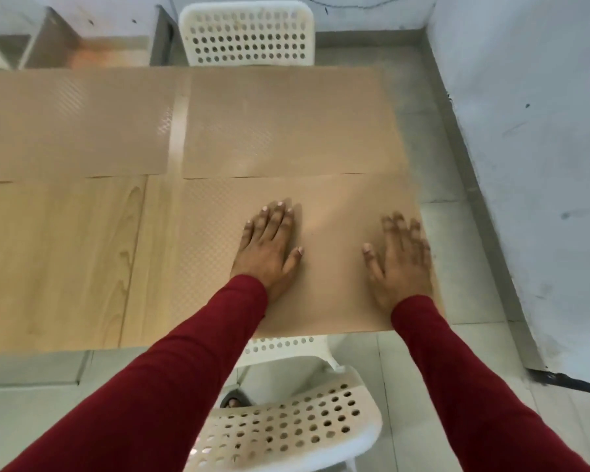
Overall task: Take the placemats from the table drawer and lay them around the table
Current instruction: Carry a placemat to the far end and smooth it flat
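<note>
Three tan textured placemats lie flat on the light wooden table (65, 260). One placemat (334, 212) covers the near right corner. My left hand (269, 247) rests flat on its middle with fingers spread. My right hand (401, 260), slightly blurred, lies flat near its right edge. A second placemat (286, 120) lies at the far right, touching the near one's far edge. A third placemat (72, 124) lies at the far left. Neither hand grips anything. The drawer is not in view.
A white perforated chair (283, 424) stands just below me at the near edge. Another white chair (247, 35) stands at the far side. Grey tiled floor and a pale wall (532, 148) run along the right of the table.
</note>
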